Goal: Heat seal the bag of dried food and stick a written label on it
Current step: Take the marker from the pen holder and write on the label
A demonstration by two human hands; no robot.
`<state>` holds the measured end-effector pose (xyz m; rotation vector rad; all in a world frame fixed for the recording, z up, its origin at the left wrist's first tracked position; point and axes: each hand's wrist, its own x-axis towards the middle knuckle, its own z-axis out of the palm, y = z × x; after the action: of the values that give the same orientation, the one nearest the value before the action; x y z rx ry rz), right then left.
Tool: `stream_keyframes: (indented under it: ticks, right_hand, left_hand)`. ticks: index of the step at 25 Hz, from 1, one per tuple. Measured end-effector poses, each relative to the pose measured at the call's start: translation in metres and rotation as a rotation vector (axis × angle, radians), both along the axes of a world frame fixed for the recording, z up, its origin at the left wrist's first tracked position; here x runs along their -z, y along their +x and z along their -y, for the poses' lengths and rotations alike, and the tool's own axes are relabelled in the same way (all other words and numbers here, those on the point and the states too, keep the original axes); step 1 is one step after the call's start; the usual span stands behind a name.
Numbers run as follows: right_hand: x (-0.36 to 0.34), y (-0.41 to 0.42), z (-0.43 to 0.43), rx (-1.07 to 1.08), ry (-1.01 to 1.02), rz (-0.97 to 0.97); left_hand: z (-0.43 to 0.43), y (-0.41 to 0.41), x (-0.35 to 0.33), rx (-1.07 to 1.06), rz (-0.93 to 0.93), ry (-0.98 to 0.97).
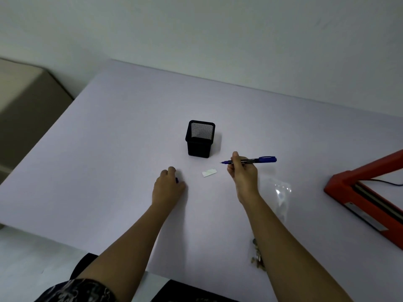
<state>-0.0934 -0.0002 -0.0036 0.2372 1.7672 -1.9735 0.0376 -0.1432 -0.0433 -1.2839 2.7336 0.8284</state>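
My right hand holds a blue marker pen level above the table, its bare tip pointing left. Just left of that hand a small white label lies flat. My left hand rests on the table with its fingers closed on a small blue thing, apparently the pen's cap. A clear plastic bag lies right of my right forearm, with dried food showing at its near end beside the arm. The red heat sealer stands at the right edge, its arm raised.
A black mesh pen holder stands upright behind the label, with nothing visible inside. The white table runs to a wall at the back. A beige cabinet sits beyond the table's left edge. A black cable trails behind the sealer.
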Motion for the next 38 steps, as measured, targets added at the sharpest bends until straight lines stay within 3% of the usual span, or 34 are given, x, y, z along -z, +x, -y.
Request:
stream_keyframes:
  ticks: [2,5,8,11,13,25,30,38]
  right_hand:
    - [0.003,0.001,0.001,-0.028,-0.008,-0.043]
    - [0.014,0.003,0.005,-0.048,0.107,-0.177]
    - [0.030,0.009,0.016,-0.031,0.194,-0.354]
    - [0.045,0.015,0.027,-0.077,0.195,-0.449]
    - [0.056,0.016,0.030,-0.084,0.179,-0.439]
    - [0.082,0.015,0.034,-0.029,0.295,-0.621]
    - [0.080,0.016,0.034,-0.033,0.329,-0.659]
    - [0.079,0.017,0.035,-0.060,0.329,-0.662]
  left_hand:
    - [-0.006,0.001,-0.004,-0.041,-0.142,-0.076]
    - [-0.021,-0.008,0.002,0.139,-0.388,-0.272]
    - [-0.031,-0.029,0.016,0.290,-0.354,-0.230]
    - [-0.032,-0.044,0.024,0.195,-0.286,-0.038]
    - [-0.027,-0.046,0.032,0.170,-0.303,-0.020]
    - [-0.016,-0.045,0.042,0.373,-0.432,-0.272]
    - [-0.015,-0.048,0.031,0.572,-0.500,-0.464]
    - [-0.023,-0.044,0.053,0.354,-0.446,-0.320]
